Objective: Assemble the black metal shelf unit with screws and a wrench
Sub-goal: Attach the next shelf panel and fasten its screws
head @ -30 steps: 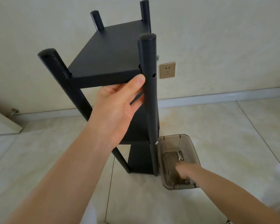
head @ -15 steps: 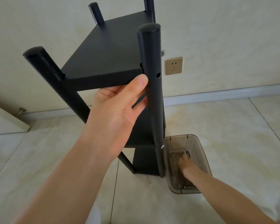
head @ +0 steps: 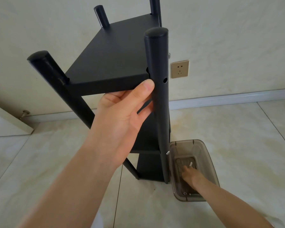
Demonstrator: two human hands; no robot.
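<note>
Right hand (head: 190, 176) in bin (head: 209, 162) — screws (head: 185, 193)

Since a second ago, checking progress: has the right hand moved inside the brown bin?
Yes. The right hand has reached further in along the bin, towards its far wall.

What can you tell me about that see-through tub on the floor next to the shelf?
The plastic tub is a smoky brown, see-through, rectangular bin with rounded corners and no lid on it. It sits upright on the pale tiled floor, right beside the foot of the black shelf unit's nearest post. The right hand reaches down into it, next to a small silvery metal piece. A few small metal bits lie at its near end, too small to identify.
</note>
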